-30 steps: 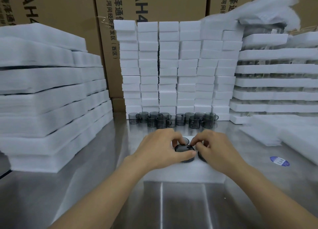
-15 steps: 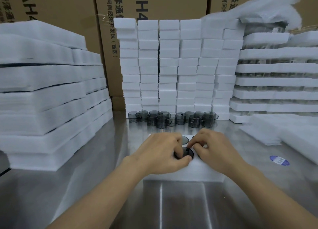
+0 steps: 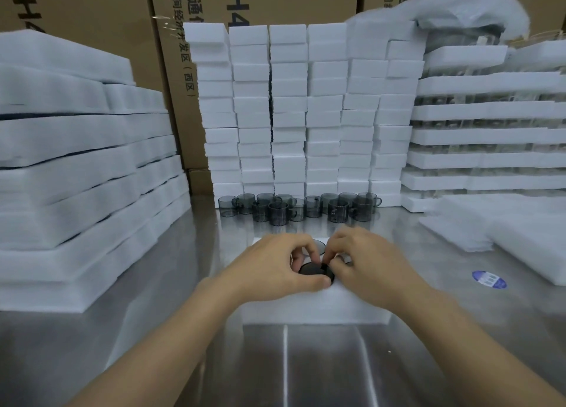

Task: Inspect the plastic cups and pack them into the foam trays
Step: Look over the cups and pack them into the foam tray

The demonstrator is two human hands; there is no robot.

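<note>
On the soft white foam tray point(image 3: 306, 305), the left hand point(image 3: 275, 265) and right hand point(image 3: 367, 262) both curl over one round, smoky, translucent cup point(image 3: 314, 269), fingertips pinching its rim where it sits sunk in the foam. Beyond them, roughly a dozen handled cups point(image 3: 277, 213) stand clustered on the brushed steel table point(image 3: 306, 370). Behind rise six columns of white foam blocks point(image 3: 288, 109). One blue oval sticker point(image 3: 489, 279) lies to the right.

Cardboard boxes point(image 3: 275, 2) at the back show bold black "AH4", large characters "泽通", and a smaller line reading "河间经济开发区(西区)". The blue sticker point(image 3: 489, 279) is too blurred to read.
</note>
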